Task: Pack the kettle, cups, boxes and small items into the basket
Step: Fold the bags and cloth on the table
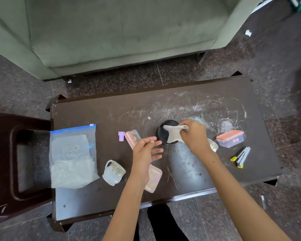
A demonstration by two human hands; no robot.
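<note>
My right hand (195,134) is shut on a pale cloth (173,134) that hangs over the rim of a black round container (161,131) at the middle of the dark table (111,197). Just left of that container my left hand (147,150) hovers open and holds nothing. A white patterned cup (113,172) lies near the front. A second patterned cup (212,145) shows partly behind my right wrist. A pink box (132,139), a pink-lidded box (154,179) under my left forearm, and a clear box with an orange lid (230,138) rest on the table.
A zip bag with a blue seal (73,157) lies at the table's left. A small purple cap (121,136) stands near the pink box. A glass lid (197,120) sits behind my right hand. Yellow-tipped clips (241,156) lie at right. A dark chair (16,164) adjoins left; a green sofa (120,32) is beyond.
</note>
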